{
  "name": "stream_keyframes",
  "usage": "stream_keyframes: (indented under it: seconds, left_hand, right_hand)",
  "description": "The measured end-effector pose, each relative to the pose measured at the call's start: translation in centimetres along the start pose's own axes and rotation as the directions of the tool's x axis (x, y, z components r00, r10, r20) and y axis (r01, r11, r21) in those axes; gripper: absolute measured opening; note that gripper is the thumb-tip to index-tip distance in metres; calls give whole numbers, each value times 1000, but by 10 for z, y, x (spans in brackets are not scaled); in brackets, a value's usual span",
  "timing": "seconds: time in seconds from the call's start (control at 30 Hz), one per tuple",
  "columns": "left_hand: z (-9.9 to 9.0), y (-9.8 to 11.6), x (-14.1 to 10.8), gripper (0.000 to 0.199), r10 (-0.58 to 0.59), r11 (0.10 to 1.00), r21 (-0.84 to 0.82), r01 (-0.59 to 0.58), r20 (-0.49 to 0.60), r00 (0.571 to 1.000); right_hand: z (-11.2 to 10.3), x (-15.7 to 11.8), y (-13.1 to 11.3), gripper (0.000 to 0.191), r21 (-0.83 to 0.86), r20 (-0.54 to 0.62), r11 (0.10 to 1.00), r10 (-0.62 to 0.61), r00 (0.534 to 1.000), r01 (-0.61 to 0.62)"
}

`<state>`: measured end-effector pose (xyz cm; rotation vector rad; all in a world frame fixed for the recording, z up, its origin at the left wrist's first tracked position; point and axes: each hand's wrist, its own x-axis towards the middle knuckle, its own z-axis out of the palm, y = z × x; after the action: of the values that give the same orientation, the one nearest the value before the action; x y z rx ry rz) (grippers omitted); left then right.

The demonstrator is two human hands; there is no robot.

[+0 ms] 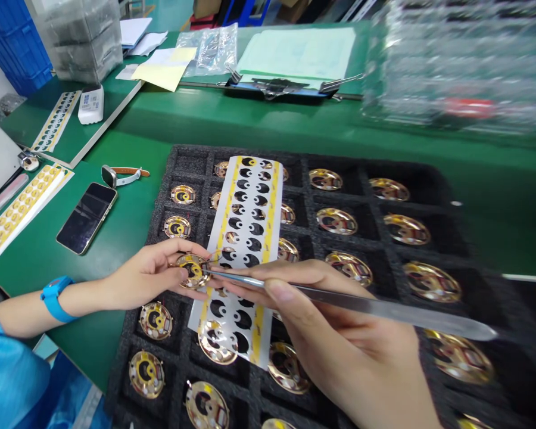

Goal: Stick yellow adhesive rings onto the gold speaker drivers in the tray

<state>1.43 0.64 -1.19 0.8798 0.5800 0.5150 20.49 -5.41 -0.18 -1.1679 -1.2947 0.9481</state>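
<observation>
My left hand (149,274) grips a round gold watch part (192,269) with a yellow ring-shaped piece on its face, between thumb and fingers. Pinched in my right hand (339,339) is a pair of metal tweezers (384,310); the tips reach the watch part's face. Whether anything is between the tips I cannot tell. Under both hands lies a sticker sheet (274,205) with yellow edges and rows of dark cut-out shapes. It rests across a black foam tray (192,177) whose compartments hold several similar gold parts (146,373).
Left of the tray lie a phone (87,217), a wristwatch (124,176) and yellow sticker sheets (18,208). A white box (91,105) stands behind them. Clipboards with paper (295,50) sit at the back; clear plastic trays (455,65) are stacked at the right.
</observation>
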Motion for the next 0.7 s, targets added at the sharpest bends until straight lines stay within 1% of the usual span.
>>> stream_keyframes:
  seconds: [0.2, 0.3, 0.47, 0.7]
  left_hand:
    - [1, -1, 0, 21, 17, 1000, -12, -17, -5, 1000]
    - [1, -1, 1, 20, 4, 1000, 1, -4, -17, 1000]
    - [2, 0, 1, 20, -3, 1000, 24, 4, -29, 1000]
    - [3, 1, 2, 22, -11, 999, 38, 13, -51, 999]
  right_hand:
    - [-1, 0, -1, 13, -5, 6, 1000, -2, 1000, 2]
    - [-2, 1, -1, 13, -36, 18, 999, -24, 1000, 25]
    - [-3, 1, 1, 11, -78, 25, 997, -18, 1000, 20]
    - [-2, -2, 2, 12, -135, 28, 988, -66, 997, 69]
